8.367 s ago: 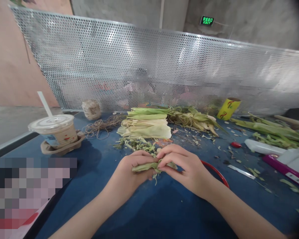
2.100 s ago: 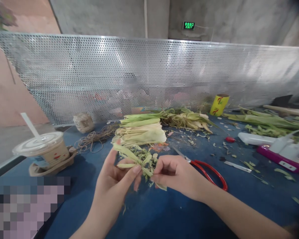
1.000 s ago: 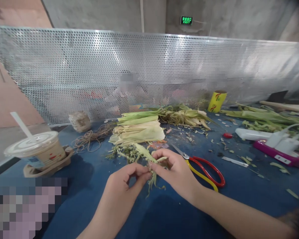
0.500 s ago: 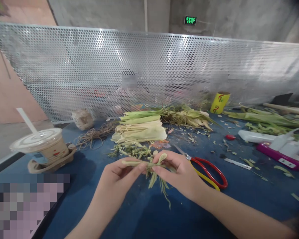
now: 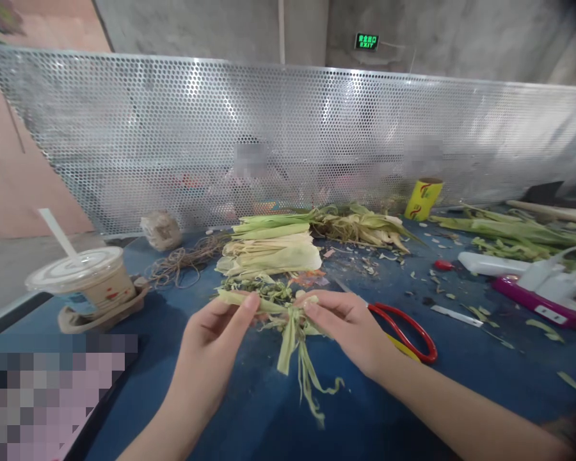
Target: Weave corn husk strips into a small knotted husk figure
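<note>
Between my two hands, just above the blue table, is a piece of knotted corn husk strips, with loose ends dangling below. My left hand pinches a folded pale-green strip between thumb and fingers. Around the knot's right side, my right hand has its thumb and fingertips closed on the husk. Red-and-yellow-handled scissors lie beside my right hand, their blades partly covered by it. Behind the hands sit small knotted husk pieces and a stack of flat corn husks.
At left, a drink cup with a straw stands in a cardboard holder, near tangled twine. A yellow tube, a utility knife and a purple power strip are at right. A perforated metal screen borders the back.
My left hand has moved slightly left and up, drawing the strip out from the knot. The loose ends now hang lower and more spread. Both hands still hold the husk.
</note>
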A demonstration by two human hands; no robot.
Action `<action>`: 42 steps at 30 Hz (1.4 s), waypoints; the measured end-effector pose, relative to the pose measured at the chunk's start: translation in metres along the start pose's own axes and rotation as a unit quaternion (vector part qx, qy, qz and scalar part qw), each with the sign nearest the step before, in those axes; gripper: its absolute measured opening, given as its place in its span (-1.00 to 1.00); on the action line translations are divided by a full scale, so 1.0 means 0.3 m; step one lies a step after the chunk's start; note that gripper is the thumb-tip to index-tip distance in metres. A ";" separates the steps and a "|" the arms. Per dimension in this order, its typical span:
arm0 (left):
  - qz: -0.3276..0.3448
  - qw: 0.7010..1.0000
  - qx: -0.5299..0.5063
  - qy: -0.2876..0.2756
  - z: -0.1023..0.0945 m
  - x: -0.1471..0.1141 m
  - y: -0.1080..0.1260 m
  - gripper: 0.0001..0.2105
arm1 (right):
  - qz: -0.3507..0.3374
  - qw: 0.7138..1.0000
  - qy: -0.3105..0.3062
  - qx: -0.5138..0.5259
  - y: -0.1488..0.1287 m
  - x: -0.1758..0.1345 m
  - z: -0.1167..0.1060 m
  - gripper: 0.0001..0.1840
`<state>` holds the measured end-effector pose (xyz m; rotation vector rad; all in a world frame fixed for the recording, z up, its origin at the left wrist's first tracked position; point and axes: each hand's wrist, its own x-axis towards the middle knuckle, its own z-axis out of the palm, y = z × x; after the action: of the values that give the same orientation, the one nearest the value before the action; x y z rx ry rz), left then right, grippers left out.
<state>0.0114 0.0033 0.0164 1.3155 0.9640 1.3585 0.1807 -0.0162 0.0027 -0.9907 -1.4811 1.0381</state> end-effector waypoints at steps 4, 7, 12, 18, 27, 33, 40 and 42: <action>-0.070 0.977 -0.164 -0.115 0.038 -0.008 -0.036 -0.71 | -0.067 0.998 0.002 0.008 -0.001 0.002 0.002 -0.86; -0.096 0.978 -0.150 -0.109 0.065 -0.024 -0.048 -0.73 | -0.091 0.996 0.025 -0.008 0.005 0.003 0.002 -0.87; -0.057 0.993 -0.051 -0.095 0.073 -0.036 -0.036 -0.90 | -0.066 0.998 0.009 -0.009 0.008 0.006 -0.003 -0.89; -0.059 0.988 0.031 -0.142 0.064 -0.032 -0.021 -0.90 | -0.043 0.999 -0.022 -0.017 -0.004 0.017 -0.026 -0.90; -0.085 0.988 0.058 -0.114 0.070 -0.047 -0.009 -0.90 | -0.026 0.999 0.025 -0.027 -0.023 0.007 -0.027 -0.92; 0.003 0.985 0.138 -0.100 0.035 -0.024 -0.003 -0.88 | -0.037 0.994 0.045 0.092 -0.004 0.021 -0.021 -0.92; -0.003 0.990 0.126 -0.071 0.039 -0.027 0.003 -0.90 | 0.026 0.985 0.034 0.169 -0.007 0.015 0.005 -0.78; -0.014 0.992 0.105 -0.068 0.044 -0.030 0.002 -0.88 | 0.041 0.981 0.014 0.188 -0.009 0.012 0.012 -0.77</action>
<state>0.0239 -0.0066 0.0163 1.5244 1.0489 1.1545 0.1766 -0.0139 0.0059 -0.7952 -1.1705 1.2998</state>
